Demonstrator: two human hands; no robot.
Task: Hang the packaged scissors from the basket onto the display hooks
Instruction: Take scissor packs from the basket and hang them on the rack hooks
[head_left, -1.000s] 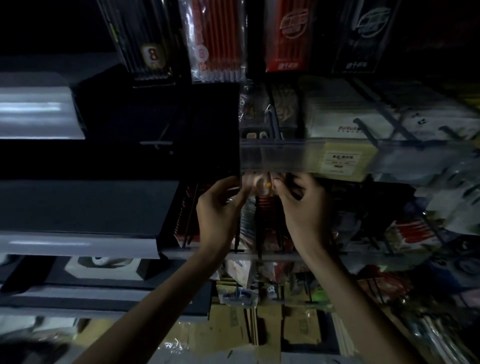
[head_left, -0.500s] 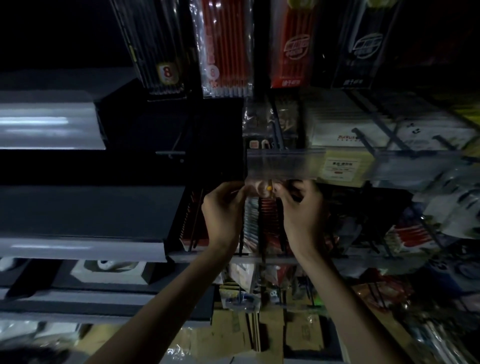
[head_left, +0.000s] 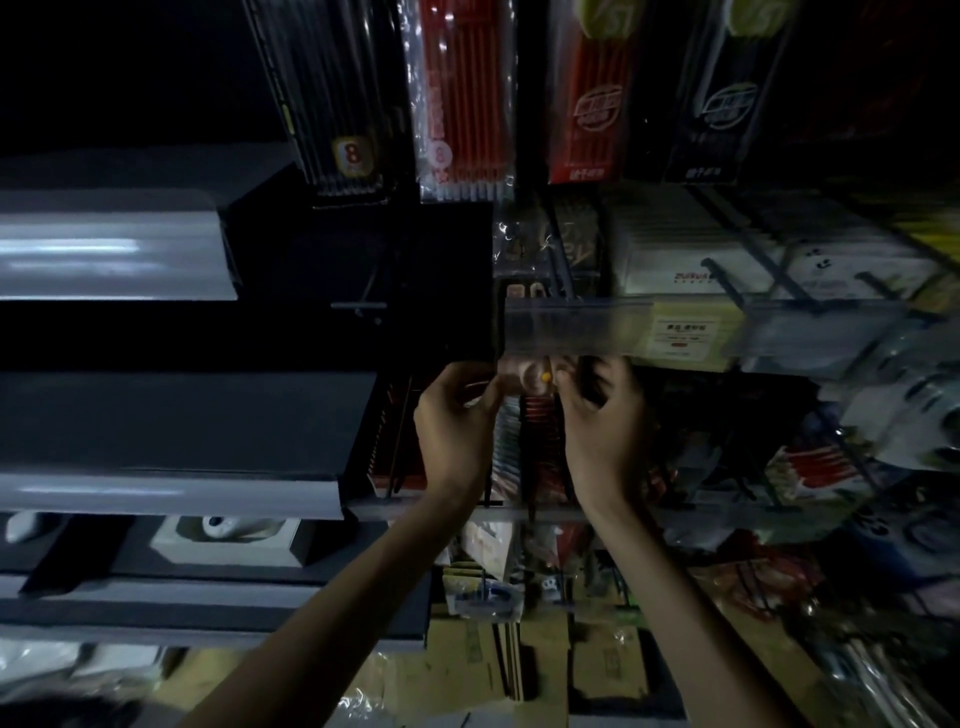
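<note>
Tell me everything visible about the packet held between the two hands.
The packet is small, pale pinkish and glossy, like clear plastic over card, with a tiny orange spot near its middle. It sits just under the clear price rail, which hides its top. The left hand pinches its left side, the right hand its right. Too dim to see contents or a hook.

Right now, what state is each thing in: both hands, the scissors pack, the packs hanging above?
left hand, pinching the scissors pack at its left edge.
right hand, pinching its right edge.
scissors pack, held up just under the price rail; hooked or not, cannot tell.
red pencil pack, hanging above.
</note>
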